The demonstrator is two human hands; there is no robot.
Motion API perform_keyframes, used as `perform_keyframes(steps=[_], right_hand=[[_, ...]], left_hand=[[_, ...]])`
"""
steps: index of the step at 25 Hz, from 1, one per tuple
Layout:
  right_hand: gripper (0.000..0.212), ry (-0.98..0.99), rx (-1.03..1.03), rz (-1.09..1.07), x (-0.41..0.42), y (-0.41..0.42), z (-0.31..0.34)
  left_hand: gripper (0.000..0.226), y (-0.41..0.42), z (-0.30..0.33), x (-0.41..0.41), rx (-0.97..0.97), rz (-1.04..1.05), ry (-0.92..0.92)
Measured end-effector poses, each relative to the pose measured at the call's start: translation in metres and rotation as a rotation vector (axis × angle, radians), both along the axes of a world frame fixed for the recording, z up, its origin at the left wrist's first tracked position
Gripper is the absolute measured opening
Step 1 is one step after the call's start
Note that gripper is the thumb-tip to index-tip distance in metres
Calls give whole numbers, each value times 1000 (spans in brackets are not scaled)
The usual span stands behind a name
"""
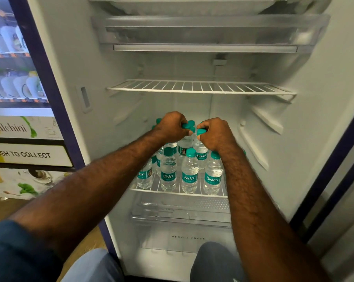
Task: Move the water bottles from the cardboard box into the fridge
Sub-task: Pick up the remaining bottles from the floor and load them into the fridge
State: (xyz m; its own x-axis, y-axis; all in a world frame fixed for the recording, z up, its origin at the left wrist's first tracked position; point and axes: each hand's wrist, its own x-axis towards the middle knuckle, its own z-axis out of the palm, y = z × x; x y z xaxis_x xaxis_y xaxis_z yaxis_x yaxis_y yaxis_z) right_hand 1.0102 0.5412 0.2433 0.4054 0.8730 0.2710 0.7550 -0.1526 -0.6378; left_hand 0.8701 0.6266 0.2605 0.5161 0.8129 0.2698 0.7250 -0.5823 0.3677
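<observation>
Both hands reach into the fridge (314,139). The left hand (172,127) and right hand (217,133) each grasp an upright bottle by its cap, fingers clenched, above the bottles (189,171) standing on the lower shelf (178,192).

water bottles (189,174) | clear, teal caps | upright, lower fridge shelf (178,193) | approx 10+

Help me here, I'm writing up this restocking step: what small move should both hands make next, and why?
Probably lower both bottles onto the wire shelf behind the front row and let go. The left hand and the right hand each grip a bottle by its green cap, above the upright bottles already on that shelf.
</observation>
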Motion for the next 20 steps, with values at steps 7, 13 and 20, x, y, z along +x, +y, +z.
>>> perform_keyframes(steps=[7,13,20], right_hand=[[35,-32,-86,16,2,2,-9],[33,-32,-126,32,3,8,-16],[39,-28,-154,28,3,12,-18]], left_hand=[[41,3,-19,7,-21,20,112],[38,8,-25,5,-60,20,155],[34,7,-26,9,-93,26,170]])
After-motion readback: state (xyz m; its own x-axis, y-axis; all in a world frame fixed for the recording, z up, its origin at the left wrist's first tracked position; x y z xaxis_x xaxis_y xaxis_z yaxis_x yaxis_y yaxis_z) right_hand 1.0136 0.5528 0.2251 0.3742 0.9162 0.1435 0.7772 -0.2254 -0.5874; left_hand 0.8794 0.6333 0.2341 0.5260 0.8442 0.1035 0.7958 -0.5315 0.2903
